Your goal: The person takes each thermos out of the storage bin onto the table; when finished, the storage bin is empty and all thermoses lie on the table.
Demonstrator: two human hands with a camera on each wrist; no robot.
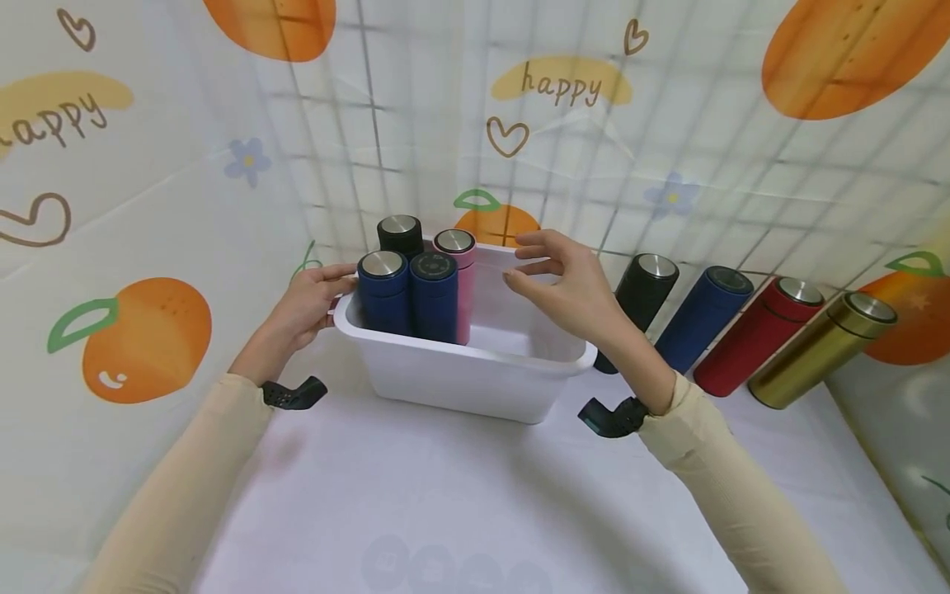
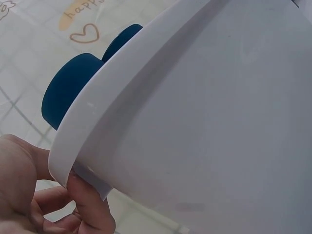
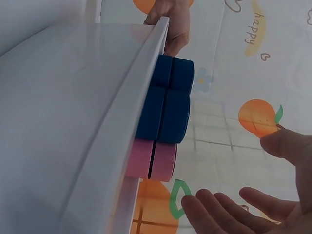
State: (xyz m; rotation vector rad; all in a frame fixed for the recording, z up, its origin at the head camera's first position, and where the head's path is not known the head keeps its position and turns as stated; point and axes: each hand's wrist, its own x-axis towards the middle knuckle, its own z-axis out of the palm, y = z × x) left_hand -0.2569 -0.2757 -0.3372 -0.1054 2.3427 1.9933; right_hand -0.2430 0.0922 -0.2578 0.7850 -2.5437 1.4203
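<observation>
My left hand (image 1: 308, 305) grips the left end of a white plastic bin (image 1: 463, 381); in the left wrist view its fingers (image 2: 92, 204) curl under the rim. Inside the bin's left half stand two blue thermos bottles, one with a silver lid top (image 1: 383, 293) and one with a dark top (image 1: 435, 297). Behind them are a black thermos (image 1: 401, 237) and a pink thermos (image 1: 464, 289). Over the bin's right part hovers my right hand (image 1: 567, 285), fingers spread apart from the thumb and holding nothing. In the right wrist view this hand (image 3: 273, 195) is apart from the pink thermos (image 3: 151, 160).
Right of the bin, a row of thermos bottles stands along the back: black (image 1: 646, 293), blue (image 1: 705, 318), red (image 1: 757, 338) and gold (image 1: 820, 351). A patterned curtain (image 1: 430, 99) over a wire grid rises behind. White cloth (image 1: 416, 495) covers the table.
</observation>
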